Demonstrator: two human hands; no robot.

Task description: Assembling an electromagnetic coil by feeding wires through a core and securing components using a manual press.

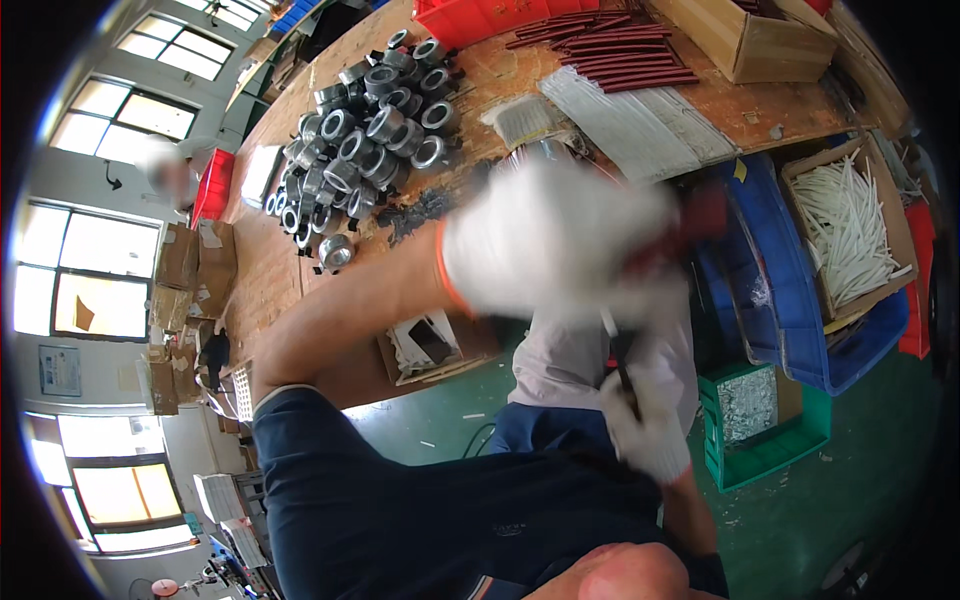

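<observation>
My left hand, in a white glove with an orange cuff, is raised over the table's near edge and smeared by motion. Its fingers cannot be made out. A blurred dark red thing shows beside it; whether the hand holds it I cannot tell. Lower down, above my lap, my gloved right hand is closed around a slim black rod-like thing with a pale tip pointing up toward the left hand. Left of the left hand, a heap of silver metal rings with black tabs lies on the wooden table.
Dark red sticks and clear plastic strips lie behind my left hand. A blue crate stands right, bearing a cardboard box of white sticks. Below is a green crate. A blurred person is at far left.
</observation>
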